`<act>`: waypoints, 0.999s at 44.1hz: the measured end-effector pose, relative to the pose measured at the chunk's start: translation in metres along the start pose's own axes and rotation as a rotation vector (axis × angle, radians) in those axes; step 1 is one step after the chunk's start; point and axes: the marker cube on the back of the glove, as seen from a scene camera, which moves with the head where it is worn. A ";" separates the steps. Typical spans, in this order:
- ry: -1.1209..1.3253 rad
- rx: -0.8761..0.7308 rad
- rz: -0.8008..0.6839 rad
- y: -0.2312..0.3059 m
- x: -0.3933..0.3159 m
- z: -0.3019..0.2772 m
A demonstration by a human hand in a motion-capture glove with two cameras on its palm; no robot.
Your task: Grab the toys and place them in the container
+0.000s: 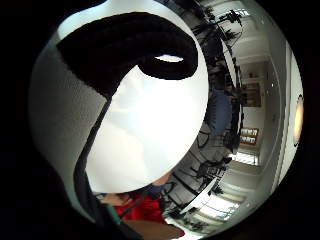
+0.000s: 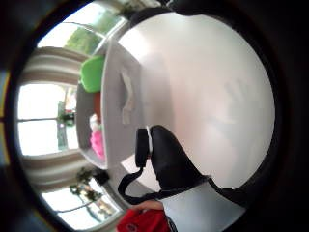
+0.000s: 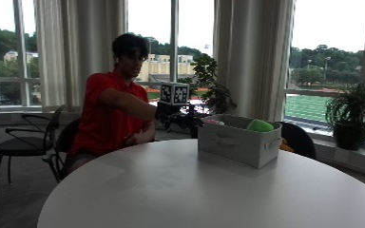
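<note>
Two toys visible, green toy (image 3: 260,126) and pink toy (image 2: 98,143), both inside container (image 3: 236,142) near tabletop (image 3: 170,190) far edge. Hand (image 2: 166,164) just beside container's near end, above tabletop; fingers cannot tell. No toy seen outside container.
</note>
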 end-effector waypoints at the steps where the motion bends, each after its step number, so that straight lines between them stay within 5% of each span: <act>1: -0.006 -0.005 0.001 0.002 0.005 0.005; 44: -0.215 -0.046 -0.009 0.093 0.065 0.058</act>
